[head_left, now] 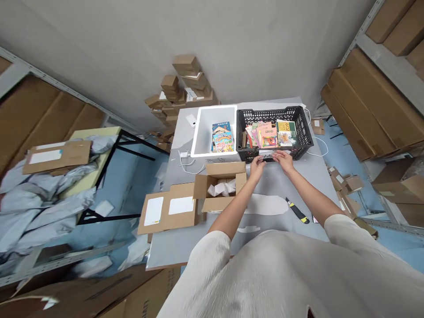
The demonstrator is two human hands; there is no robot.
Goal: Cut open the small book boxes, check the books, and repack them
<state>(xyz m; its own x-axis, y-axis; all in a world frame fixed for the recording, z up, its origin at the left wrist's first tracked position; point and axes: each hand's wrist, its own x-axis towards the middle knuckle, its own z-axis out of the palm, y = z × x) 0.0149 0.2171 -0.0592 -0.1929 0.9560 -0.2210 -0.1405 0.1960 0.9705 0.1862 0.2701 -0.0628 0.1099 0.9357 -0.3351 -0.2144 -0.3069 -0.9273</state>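
Note:
At the near side of a black plastic crate (pixel 241 132), my left hand (pixel 257 166) and my right hand (pixel 284 160) are closed, fingers pinched at the two ends of a white paper label (pixel 267 153). Dark marks show near the label; whether it is fixed to the crate I cannot tell. Several thin booklets (pixel 266 136) and a green-and-white booklet (pixel 286 132) lie inside the crate. Left of it stands a white foam box (pixel 203 128) with colourful booklets (pixel 222 138). Nearer my left forearm is an open cardboard box (pixel 225 168) holding crumpled white wrapping (pixel 222 189).
A yellow-and-black utility knife (pixel 297 210) lies on the grey table (pixel 192 247). Flat cardboard boxes with white labels (pixel 168 207) sit at left. A white cable (pixel 319 148) runs past the crate's right side. Stacked cartons (pixel 185 88) stand against the wall.

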